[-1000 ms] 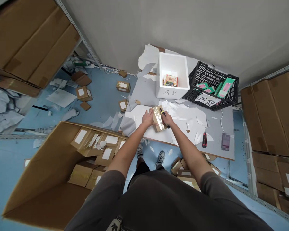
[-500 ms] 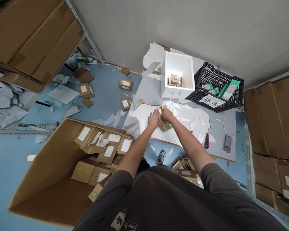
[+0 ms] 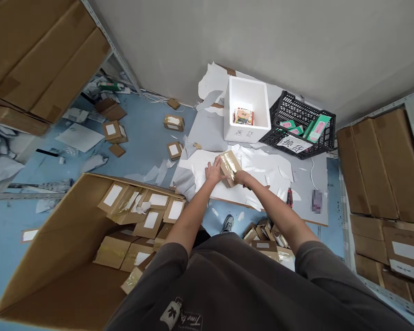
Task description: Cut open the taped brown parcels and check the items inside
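Observation:
A small cardboard box point(image 3: 230, 162) with shiny clear tape along its top lies tilted on the paper-strewn table. My left hand point(image 3: 214, 172) grips its left side, thumb on the near edge and fingers spread along it. Closed in a fist, my right hand point(image 3: 242, 178) is at the box's near right end, by the tape. A bit of something dark shows at that fist, mostly hidden by the fingers. To the right, a red and black utility knife point(image 3: 289, 197) rests on the table.
Behind the box stand a white foam box point(image 3: 247, 134) holding small packs and a black crate point(image 3: 301, 151) with green packages. A large open carton point(image 3: 55, 243) of small boxes is at my left. More boxes point(image 3: 264, 248) lie below the table's front edge.
My right hand has slid along the tape from the box's far end to its near right end. The box's taped top shows more now, and the whole view has shifted slightly.

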{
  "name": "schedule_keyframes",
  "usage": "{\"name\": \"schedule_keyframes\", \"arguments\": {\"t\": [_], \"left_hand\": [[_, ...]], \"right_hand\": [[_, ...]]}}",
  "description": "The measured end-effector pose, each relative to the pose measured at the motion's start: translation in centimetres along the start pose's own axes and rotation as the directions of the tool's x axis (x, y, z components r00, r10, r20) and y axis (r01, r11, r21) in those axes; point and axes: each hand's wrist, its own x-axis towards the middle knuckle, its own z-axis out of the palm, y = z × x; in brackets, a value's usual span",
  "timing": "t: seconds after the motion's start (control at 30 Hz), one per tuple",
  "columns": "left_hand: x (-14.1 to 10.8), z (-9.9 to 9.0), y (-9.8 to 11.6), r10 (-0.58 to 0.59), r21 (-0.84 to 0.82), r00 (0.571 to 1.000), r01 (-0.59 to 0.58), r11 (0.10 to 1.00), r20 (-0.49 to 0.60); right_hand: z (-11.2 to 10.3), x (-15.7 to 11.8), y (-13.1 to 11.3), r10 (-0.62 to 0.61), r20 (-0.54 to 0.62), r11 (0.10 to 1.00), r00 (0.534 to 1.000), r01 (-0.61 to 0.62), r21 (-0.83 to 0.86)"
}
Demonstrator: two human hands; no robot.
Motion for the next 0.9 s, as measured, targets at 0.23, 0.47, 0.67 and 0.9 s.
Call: {"name": "schedule_keyframes", "arguments": {"t": [0.23,0.47,0.67,0.9], "left_hand": [[0.6,0.9,-0.6,0.021,-0.030,0.998,-0.022,0.999,-0.060],[0.4,0.5,0.6,0.014,0.100,0.995,-0.004,0.995,-0.102],[-0.2,0.1,2.1,0.621,0.252,0.768,-0.639,0.727,0.154],[1.1,-0.4,4.7,0.608,0.398,0.719,-0.694,0.600,0.337]], "right_hand": [[2.4,-3.8,4.8,0.059,0.041,0.998,0.997,-0.059,-0.007],[3.3,-6.4,6.0,0.023,0.022,0.996,0.999,-0.021,-0.082],[5.3,-9.0,10.2,0.082,-0.196,0.992,0.977,-0.060,0.115],[7.8,-8.7,12.2,0.066,-0.157,0.747,0.985,0.056,0.662]]}}
